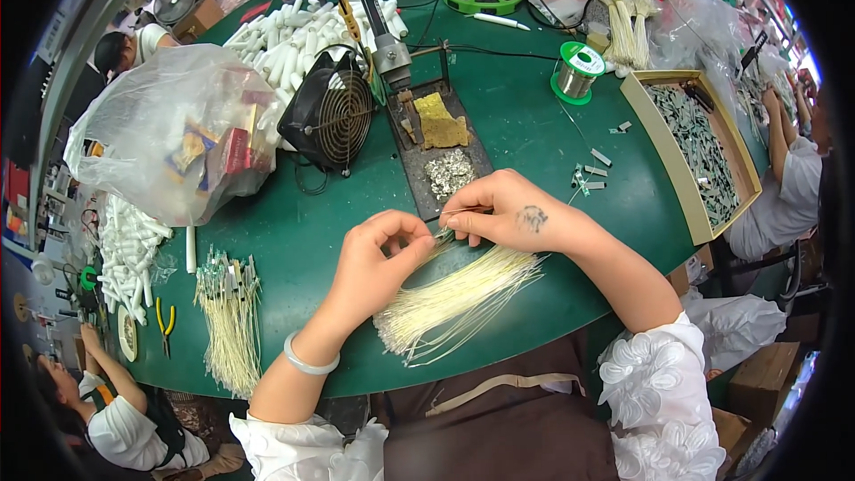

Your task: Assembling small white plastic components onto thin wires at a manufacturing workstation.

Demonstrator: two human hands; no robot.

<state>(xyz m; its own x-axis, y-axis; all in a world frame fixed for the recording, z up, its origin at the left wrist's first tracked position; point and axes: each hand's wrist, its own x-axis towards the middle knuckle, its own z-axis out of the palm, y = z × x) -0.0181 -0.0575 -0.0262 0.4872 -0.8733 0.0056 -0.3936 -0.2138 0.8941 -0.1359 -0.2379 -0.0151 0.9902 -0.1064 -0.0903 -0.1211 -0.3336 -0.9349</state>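
Observation:
Over the front of the green table, my left hand [378,254] is closed in a pinch on a thin pale wire, its fingertips beside small greenish wire ends. Almost touching it, my right hand [508,214] also pinches with thumb and forefinger. A thin, dark reddish strand shows at those fingers, but what they grip is too small to make out. Below both hands lies a loose bundle of pale yellow wires [463,294]. Just beyond them is a dark tray [417,165] bearing a yellow sponge [438,120] and a heap of silvery solder scraps [450,172].
Left are a black fan [331,113], a plastic bag [169,138], yellow-handled pliers [166,325] and wires with small boards [230,325]. White tubes [285,40] pile behind. Right stand a solder spool [579,74] and a box of small boards [686,142]. People sit at both sides.

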